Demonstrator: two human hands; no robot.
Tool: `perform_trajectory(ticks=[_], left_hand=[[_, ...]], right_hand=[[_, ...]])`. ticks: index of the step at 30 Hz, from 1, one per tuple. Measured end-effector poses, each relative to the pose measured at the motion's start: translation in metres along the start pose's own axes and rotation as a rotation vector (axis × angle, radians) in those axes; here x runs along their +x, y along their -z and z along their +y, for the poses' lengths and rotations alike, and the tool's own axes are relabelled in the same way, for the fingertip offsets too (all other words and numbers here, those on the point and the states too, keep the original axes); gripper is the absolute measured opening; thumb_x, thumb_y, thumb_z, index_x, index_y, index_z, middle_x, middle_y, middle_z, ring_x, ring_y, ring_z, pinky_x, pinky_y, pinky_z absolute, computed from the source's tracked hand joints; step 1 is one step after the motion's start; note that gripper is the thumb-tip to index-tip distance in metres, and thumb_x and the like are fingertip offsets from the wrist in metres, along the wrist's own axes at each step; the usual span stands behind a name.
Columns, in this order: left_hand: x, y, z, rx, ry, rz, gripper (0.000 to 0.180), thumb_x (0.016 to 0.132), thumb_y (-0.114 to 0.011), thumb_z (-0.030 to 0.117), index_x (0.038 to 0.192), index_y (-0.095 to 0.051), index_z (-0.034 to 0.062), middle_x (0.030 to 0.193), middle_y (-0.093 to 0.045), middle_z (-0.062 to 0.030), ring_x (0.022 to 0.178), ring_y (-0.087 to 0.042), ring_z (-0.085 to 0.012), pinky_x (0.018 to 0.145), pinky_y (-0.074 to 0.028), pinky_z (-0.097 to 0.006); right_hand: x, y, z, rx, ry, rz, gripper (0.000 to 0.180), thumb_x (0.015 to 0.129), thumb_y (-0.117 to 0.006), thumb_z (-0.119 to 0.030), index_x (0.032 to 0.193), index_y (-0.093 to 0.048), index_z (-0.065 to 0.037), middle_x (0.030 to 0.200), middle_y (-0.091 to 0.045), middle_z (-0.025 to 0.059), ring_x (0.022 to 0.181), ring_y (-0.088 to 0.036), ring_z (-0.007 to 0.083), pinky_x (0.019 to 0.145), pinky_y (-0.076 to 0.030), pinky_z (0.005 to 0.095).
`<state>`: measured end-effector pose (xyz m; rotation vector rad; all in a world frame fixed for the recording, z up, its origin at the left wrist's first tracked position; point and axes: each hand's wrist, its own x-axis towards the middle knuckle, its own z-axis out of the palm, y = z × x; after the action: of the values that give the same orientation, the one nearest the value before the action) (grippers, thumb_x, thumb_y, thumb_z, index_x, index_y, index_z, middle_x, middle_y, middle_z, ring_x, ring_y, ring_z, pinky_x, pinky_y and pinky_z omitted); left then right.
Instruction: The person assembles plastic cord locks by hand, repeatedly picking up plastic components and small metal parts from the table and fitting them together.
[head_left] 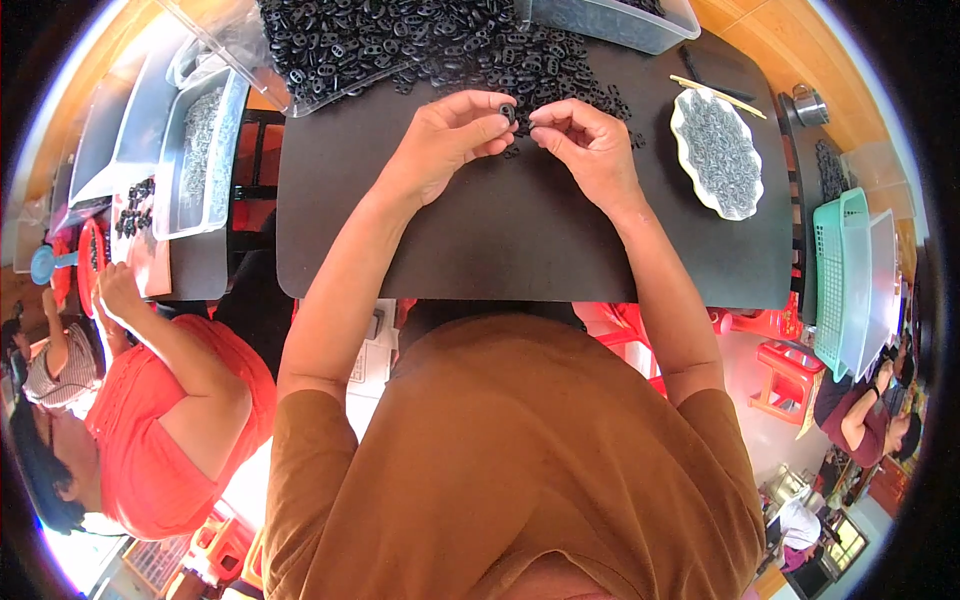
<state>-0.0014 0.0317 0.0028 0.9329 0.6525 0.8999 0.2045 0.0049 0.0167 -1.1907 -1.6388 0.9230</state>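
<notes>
Fingertips of both my hands meet over the black mat (520, 240): my left hand (450, 135) pinches a small black ring-shaped part (508, 112) between thumb and forefinger, and my right hand (590, 145) has its thumb and forefinger pressed together just beside it, on something too small to tell. Just beyond my fingers lies a heap of black parts (400, 45), spilling from a clear plastic tray (225, 40). Off to the right of my right hand sits a white scalloped dish (683, 110) of small grey pieces.
</notes>
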Motion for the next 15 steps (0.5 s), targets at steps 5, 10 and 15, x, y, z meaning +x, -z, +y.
perform_trajectory(ticks=[5, 10, 15], left_hand=[[-0.0001, -0.0003, -0.0034, 0.026, 0.002, -0.003, 0.025, 0.092, -0.064, 0.009, 0.116, -0.063, 0.0052, 0.096, -0.064, -0.0008, 0.086, -0.062, -0.0087, 0.078, -0.053, -0.022], [-0.0008, -0.0019, -0.0070, 0.056, -0.060, -0.022, 0.029, 0.091, -0.064, 0.009, 0.119, -0.063, 0.0050, 0.093, -0.063, -0.0017, 0.081, -0.060, -0.0081, 0.074, -0.052, -0.022], [-0.0014, -0.0022, -0.0090, 0.044, -0.042, -0.003, 0.029, 0.090, -0.065, 0.009, 0.119, -0.063, 0.0043, 0.093, -0.064, -0.0010, 0.080, -0.059, -0.0078, 0.074, -0.051, -0.022]], right_hand=[[-0.0003, -0.0027, -0.0034, 0.041, -0.013, 0.018, 0.017, 0.083, -0.070, -0.003, 0.099, -0.068, -0.006, 0.084, -0.068, -0.0012, 0.075, -0.060, 0.0040, 0.067, -0.049, 0.0207], [-0.0009, -0.0033, -0.0042, 0.029, 0.021, -0.007, 0.016, 0.083, -0.070, -0.003, 0.098, -0.068, -0.006, 0.084, -0.069, -0.0008, 0.074, -0.061, 0.0050, 0.067, -0.050, 0.0219], [-0.0009, -0.0056, -0.0066, -0.065, 0.073, -0.006, 0.016, 0.082, -0.071, -0.003, 0.097, -0.066, -0.005, 0.083, -0.070, 0.0018, 0.075, -0.064, 0.0068, 0.067, -0.052, 0.0239]])
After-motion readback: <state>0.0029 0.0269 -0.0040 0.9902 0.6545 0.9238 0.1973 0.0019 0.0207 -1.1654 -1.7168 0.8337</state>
